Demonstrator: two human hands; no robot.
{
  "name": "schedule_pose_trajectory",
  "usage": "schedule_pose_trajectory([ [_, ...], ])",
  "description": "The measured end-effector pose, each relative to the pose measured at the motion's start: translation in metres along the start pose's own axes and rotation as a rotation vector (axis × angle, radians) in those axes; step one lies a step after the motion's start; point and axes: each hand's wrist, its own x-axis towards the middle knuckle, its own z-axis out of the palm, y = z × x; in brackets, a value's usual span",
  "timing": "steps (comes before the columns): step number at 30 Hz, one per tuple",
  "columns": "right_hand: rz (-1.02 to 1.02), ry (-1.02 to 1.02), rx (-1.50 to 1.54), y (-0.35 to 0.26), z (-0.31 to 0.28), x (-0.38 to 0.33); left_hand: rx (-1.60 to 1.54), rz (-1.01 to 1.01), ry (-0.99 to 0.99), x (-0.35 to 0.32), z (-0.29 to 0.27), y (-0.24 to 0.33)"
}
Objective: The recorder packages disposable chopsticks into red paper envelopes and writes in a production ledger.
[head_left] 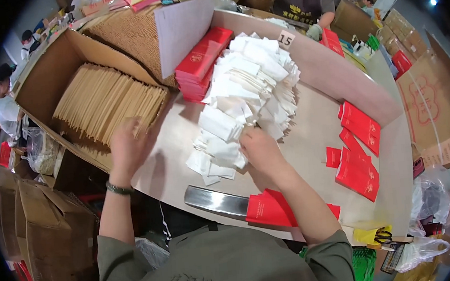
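My left hand (127,146) is at the near right end of a tight row of flat tan paper packets (109,100) inside an open cardboard box (42,65). Its fingertips are blurred against the packets, so their grip is unclear. On the white table, a large heap of small white paper packets (254,76) runs from the middle toward the back. My right hand (260,147) is at the heap's near right edge, fingers bent and closed on a white packet there. Beyond the box's right side stands a stack of red packets (201,57).
A shiny metal strip (215,200) and red packets (271,208) lie at the table's front edge. More red packets (357,171) are spread on the right. A low partition (331,72) borders the back, with a co-worker (303,0) beyond it. Cardboard boxes (56,230) stand at lower left.
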Motion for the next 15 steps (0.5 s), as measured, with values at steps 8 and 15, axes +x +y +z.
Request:
schedule_pose_trajectory([
  [8, 0.293, -0.235, 0.189, -0.052, -0.034, -0.040, 0.241, -0.123, -0.209, 0.004, -0.003, -0.080],
  [15, 0.075, -0.448, 0.048, -0.081, -0.022, -0.078, 0.272, -0.045, 0.085, 0.001, -0.003, -0.088],
])
